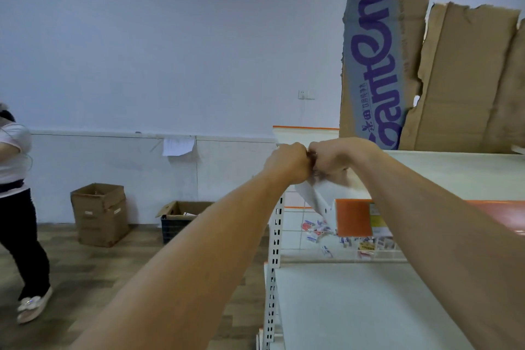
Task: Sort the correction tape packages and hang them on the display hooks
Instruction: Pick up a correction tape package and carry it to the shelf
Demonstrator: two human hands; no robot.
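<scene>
**A:** Where are the correction tape packages (315,228) found?

**B:** A cluster is seen hanging on the wire grid (295,219), below the front edge of the upper shelf (454,173) and near its left corner. Several are tilted rather than square.

**A:** And what is held?

**B:** A pale item (331,180) is gripped at that same left corner, just above the bracket (312,199). The left hand (287,162) and the right hand (332,159) are both curled tight, knuckles touching. The item is too blurred to be told apart; a package is only presumed.

**A:** What could go wrong?

**B:** The item is being worked at arm's length, beyond the left edge of the lower shelf (355,298). If the grip is loosened, it is likely to be dropped past the upright (274,250) onto the floor (85,278). If it is being pulled two ways, the card could be torn at its hang hole, and then it could not be hung.

**A:** Anything further out?

**B:** The hooks are hidden under the shelf edge, so a package could be pushed in blind and its neighbours knocked off. Torn cardboard sheets (454,79) are leaned at the back edge of the upper shelf; they could be toppled if the unit is jolted. Another person (14,179) is seen well apart, at the left.
</scene>
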